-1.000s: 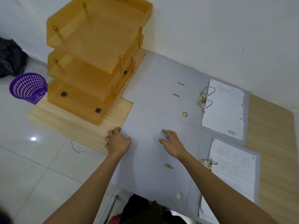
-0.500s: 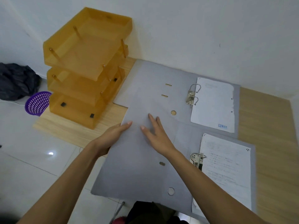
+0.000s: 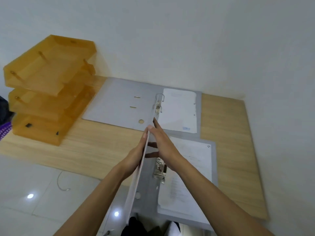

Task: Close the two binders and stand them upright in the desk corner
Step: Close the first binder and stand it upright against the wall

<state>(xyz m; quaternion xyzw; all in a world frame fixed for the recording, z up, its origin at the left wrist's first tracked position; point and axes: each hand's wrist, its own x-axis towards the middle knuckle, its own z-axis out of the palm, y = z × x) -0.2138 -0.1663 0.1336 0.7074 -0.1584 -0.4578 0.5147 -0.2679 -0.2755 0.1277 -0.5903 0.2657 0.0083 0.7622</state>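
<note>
Two grey lever-arch binders lie on the wooden desk. The far binder (image 3: 119, 103) lies flat and open, with white paper on its right half beside the metal rings. The near binder (image 3: 211, 167) has its front cover (image 3: 134, 189) raised almost vertical, seen edge-on. My left hand (image 3: 134, 157) presses flat against the cover's outer left face. My right hand (image 3: 163, 143) lies against its inner face, fingers straight. The cover is pinched between both hands. The near binder's lever mechanism (image 3: 159, 169) and its paper sheets show to the right of my right forearm.
An orange three-tier letter tray (image 3: 47, 92) stands at the desk's left end. White walls meet at the far right desk corner (image 3: 242, 99). A purple basket (image 3: 4, 132) sits on the tiled floor, left. Bare wood (image 3: 230, 150) lies right of the binders.
The near binder's cover has swung up from flat on the desk to nearly upright. My left hand went under its edge to the outer side; my right hand stayed on the inner side.
</note>
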